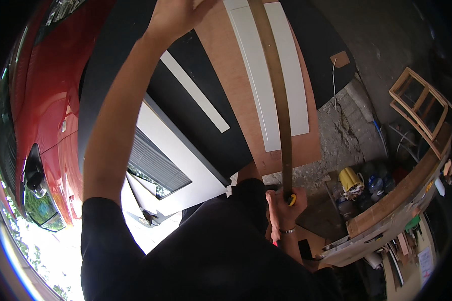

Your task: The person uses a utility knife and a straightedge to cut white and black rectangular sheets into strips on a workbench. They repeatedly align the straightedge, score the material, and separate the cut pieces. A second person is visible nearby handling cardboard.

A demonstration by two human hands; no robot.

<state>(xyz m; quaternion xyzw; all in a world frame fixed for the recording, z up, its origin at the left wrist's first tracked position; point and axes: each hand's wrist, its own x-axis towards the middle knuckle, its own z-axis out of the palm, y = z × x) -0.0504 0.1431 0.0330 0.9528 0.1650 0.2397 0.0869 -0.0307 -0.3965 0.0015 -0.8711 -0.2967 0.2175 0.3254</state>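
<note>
A long brown straightedge (270,55) lies lengthwise across white panel pieces (292,75) on a reddish-brown board (306,150). Its near end reaches my right hand (286,208), which is closed round a small yellow-and-black tool (291,199); too little of the tool shows to tell its kind. A bracelet circles the right wrist. My left arm stretches far forward, and my left hand (178,17) is by the far left part of the board. A finger or thumb extends to the right there, while its other fingertips are cut off by the upper edge.
Black sheeting (196,90) with a narrow white strip (198,93) lies left of the board. A louvred white panel (201,188) is nearer me. A red car (50,105) stands at left. On the right are a wooden frame (422,100) and a yellow container (350,180).
</note>
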